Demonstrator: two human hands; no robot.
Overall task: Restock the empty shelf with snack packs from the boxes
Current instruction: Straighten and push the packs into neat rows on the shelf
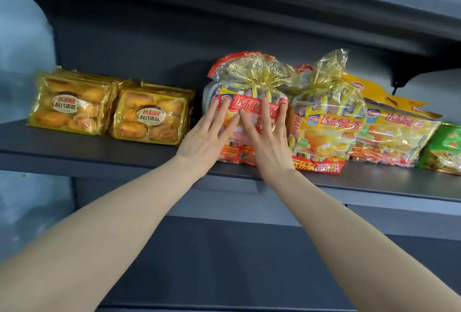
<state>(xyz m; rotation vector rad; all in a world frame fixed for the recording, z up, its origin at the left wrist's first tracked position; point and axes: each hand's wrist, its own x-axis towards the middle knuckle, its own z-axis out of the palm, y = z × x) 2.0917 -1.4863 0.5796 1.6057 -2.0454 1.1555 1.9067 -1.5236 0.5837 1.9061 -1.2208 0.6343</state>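
Your left hand (209, 137) and right hand (267, 142) both lie flat against the front of the red snack bag (252, 79) — fingers (282, 119) straight and spread, pressing, not curled round it. The bag stands upright on the dark shelf (99, 147), near the front edge, touching the yellow snack bag (326, 127) on its right. A cake pack (152, 119) lies to its left — apart from it. A green pack (446, 147) sits far right.

A dark upper shelf (274, 12) slants overhead, with a black bracket (399, 79) hanging below its right end. A dark back panel (129, 44) runs beneath it. At far left a pale blue-grey wall (22, 44) shows, blurred. A dark lower shelf (224, 261) lies underneath.
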